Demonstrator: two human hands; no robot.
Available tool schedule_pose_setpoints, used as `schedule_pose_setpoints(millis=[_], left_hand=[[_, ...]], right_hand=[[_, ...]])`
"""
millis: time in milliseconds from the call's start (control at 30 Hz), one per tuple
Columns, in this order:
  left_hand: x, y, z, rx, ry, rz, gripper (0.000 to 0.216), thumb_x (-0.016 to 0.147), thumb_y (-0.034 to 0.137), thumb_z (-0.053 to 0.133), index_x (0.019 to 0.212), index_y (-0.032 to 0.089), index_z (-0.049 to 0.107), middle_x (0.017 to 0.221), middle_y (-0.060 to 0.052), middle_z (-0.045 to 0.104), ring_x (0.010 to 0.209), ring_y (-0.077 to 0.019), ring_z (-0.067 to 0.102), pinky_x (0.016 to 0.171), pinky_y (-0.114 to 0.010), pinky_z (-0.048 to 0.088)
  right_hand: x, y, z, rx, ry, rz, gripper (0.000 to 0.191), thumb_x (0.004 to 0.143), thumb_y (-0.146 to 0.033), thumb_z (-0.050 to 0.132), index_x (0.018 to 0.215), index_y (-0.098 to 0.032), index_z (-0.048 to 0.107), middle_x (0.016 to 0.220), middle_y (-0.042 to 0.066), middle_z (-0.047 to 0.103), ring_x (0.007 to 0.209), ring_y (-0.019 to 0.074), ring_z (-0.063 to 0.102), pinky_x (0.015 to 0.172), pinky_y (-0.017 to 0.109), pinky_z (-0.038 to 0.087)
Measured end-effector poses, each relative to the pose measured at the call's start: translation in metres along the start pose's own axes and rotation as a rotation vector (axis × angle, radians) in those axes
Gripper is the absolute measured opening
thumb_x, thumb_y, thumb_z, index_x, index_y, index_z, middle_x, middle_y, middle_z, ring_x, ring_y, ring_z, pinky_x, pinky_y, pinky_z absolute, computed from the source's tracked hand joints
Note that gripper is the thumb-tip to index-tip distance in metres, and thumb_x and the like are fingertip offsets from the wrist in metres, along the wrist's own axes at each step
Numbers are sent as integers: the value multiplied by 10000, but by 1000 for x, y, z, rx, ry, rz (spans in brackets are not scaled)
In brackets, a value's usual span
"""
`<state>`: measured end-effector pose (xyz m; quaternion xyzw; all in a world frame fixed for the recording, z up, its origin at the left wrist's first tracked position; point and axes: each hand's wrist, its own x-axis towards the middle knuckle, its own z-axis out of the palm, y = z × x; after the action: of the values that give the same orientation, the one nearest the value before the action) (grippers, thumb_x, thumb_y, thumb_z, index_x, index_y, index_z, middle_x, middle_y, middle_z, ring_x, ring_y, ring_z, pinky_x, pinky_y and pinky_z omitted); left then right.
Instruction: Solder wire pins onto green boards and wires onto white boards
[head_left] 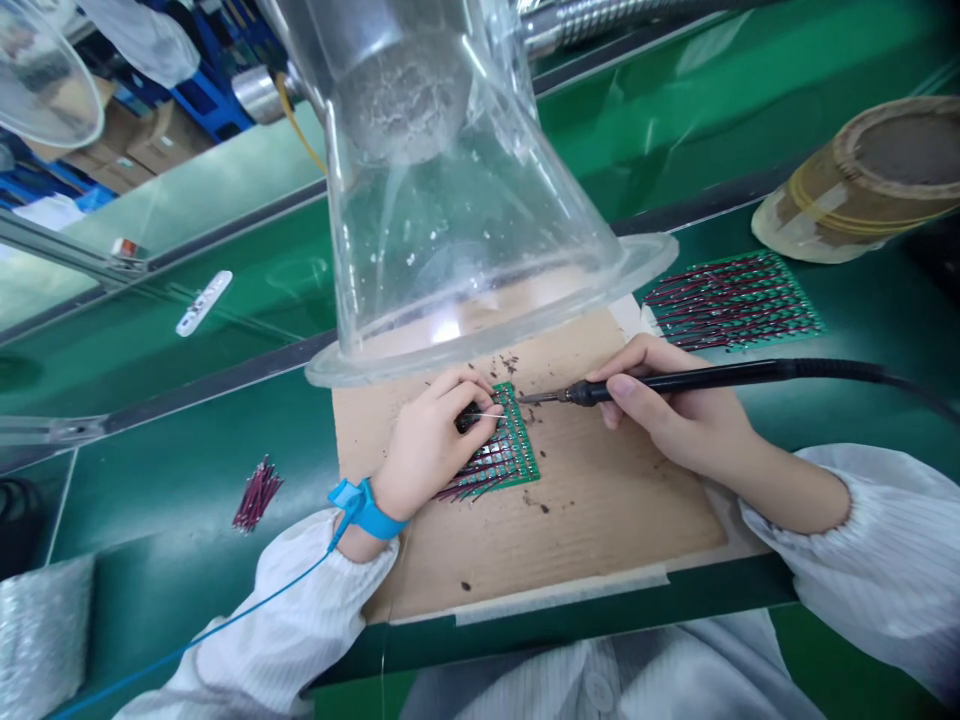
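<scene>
My left hand (427, 440), wearing a blue wrist strap (379, 518), rests over a green circuit board (528, 455). Its fingers are closed on a thin, silvery solder wire (492, 415) that points across the board; a small black piece shows between the fingers, its kind unclear. Dark red wires (472, 484) stick out from the board's lower left, partly under the hand. My right hand (686, 415) grips a black soldering iron (712, 376) like a pen. The iron's tip lies close to the board's upper right edge; whether it touches, I cannot tell.
A clear fume hood (465, 230) hangs low above the brown cardboard (600, 510). Another board with red wires (739, 300) lies at right, near a taped brown container (855, 185). Loose red wires (257, 494) and a bubble-wrap packet (45, 635) lie at left.
</scene>
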<state>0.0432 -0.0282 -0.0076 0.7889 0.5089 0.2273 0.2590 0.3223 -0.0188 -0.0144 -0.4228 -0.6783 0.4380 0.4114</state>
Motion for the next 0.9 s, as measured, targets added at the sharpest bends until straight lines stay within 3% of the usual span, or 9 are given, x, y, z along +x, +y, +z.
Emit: schedule_pose_setpoints(millis=[433, 667, 900], left_hand=[[4, 0, -1, -50, -13, -45, 120, 963, 173, 690, 875, 215, 622, 1099, -2, 713, 1035, -170, 687, 928, -319, 513], [5, 1, -1, -43, -16, -56, 122, 964, 202, 688, 860, 220, 628, 1104, -15, 730, 1059, -200, 703, 918, -351, 532], [7, -1, 1, -35, 3, -55, 97, 953, 202, 700, 870, 214, 650, 1110, -14, 735, 1025, -191, 712, 923, -344, 541]], right_hand=[[2, -1, 2, 7, -4, 6, 223, 1032, -447, 611, 953, -244, 662, 637, -20, 656, 562, 144, 610, 556, 297, 454], [2, -1, 1, 56, 130, 96, 283, 1040, -499, 580, 914, -254, 643, 644, -14, 634, 599, 166, 608, 625, 342, 486], [5, -5, -1, 145, 143, 93, 237, 1023, -485, 617, 938, -265, 638, 640, -22, 612, 584, 150, 585, 597, 311, 459]])
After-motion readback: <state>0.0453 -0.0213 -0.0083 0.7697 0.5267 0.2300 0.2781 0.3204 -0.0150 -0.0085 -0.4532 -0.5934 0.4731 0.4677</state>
